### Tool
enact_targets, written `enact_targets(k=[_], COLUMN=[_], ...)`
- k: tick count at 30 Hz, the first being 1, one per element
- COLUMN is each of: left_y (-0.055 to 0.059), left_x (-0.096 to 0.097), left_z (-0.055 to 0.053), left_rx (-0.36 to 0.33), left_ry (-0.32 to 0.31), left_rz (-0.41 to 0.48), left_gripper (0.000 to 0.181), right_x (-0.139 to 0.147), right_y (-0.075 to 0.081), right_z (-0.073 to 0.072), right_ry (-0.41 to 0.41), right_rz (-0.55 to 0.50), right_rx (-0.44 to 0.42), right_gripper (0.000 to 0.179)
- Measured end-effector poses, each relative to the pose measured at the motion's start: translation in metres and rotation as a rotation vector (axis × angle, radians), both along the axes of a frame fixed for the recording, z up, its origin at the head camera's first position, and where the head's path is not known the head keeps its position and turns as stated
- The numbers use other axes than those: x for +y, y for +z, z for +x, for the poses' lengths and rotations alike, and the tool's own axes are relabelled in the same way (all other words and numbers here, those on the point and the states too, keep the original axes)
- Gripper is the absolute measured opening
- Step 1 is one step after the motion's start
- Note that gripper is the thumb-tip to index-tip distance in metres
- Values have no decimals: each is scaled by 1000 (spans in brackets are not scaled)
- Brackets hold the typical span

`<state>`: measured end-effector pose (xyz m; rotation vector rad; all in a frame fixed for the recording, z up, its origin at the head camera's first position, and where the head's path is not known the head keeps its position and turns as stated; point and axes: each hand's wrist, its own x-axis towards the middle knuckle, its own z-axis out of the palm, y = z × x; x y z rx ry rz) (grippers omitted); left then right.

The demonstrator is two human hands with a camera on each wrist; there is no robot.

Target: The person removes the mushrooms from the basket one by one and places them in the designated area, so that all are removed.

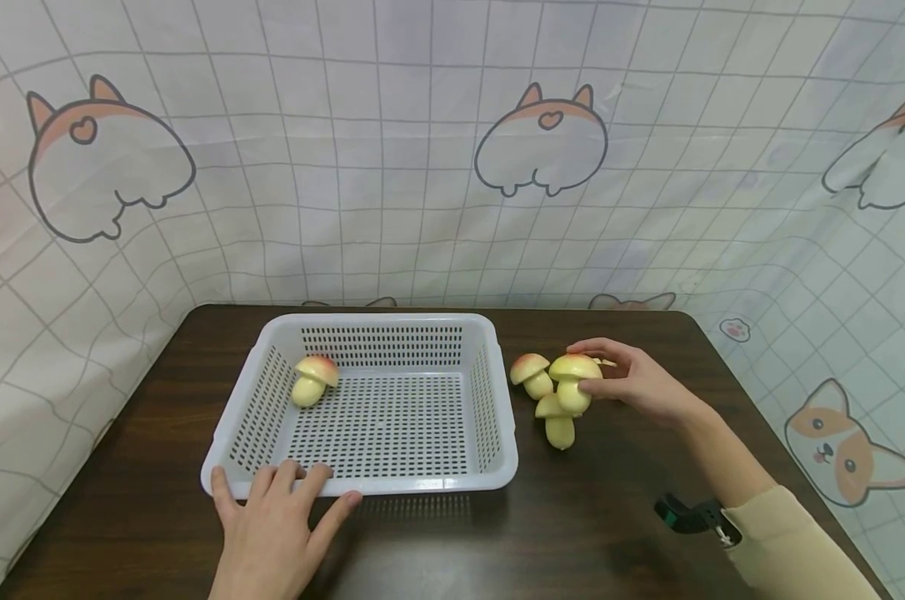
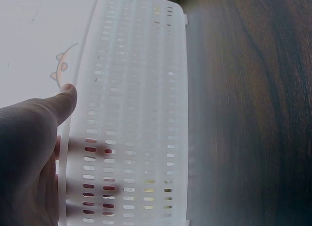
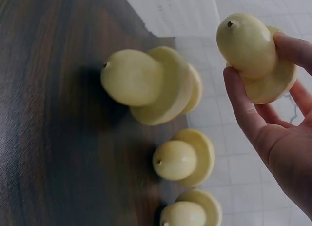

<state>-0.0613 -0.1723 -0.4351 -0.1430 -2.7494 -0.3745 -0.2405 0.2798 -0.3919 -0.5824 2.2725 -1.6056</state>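
My right hand (image 1: 651,387) pinches a yellow toy mushroom (image 1: 575,367) between thumb and fingers, above the right part of the table. In the right wrist view this held mushroom (image 3: 247,46) is stem toward the camera, apart from the others. Below and beside it lie a red-tinged mushroom (image 1: 529,372) and a yellow one (image 1: 560,432); another is mostly hidden behind the hand. My left hand (image 1: 268,529) grips the near rim of a white plastic basket (image 1: 452,482), fingers over the edge, thumb (image 2: 63,101) outside. One mushroom (image 1: 315,382) lies inside the basket at the left.
The dark wooden table (image 1: 572,517) ends at a white gridded cloth (image 1: 422,167) with printed dogs, hanging behind and at the sides. A black strap (image 1: 685,513) hangs by the right sleeve (image 1: 782,533).
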Motion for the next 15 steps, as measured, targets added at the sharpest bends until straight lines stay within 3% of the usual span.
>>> enact_targets(k=[15], left_y=[1], left_x=[0], left_z=[0], left_rx=[21], left_ry=[-8], left_rz=[1], left_gripper=[46], right_x=[23], right_y=[-17], right_z=[4], right_ry=[-57], right_rz=[-24], right_rx=[-2], right_gripper=[53])
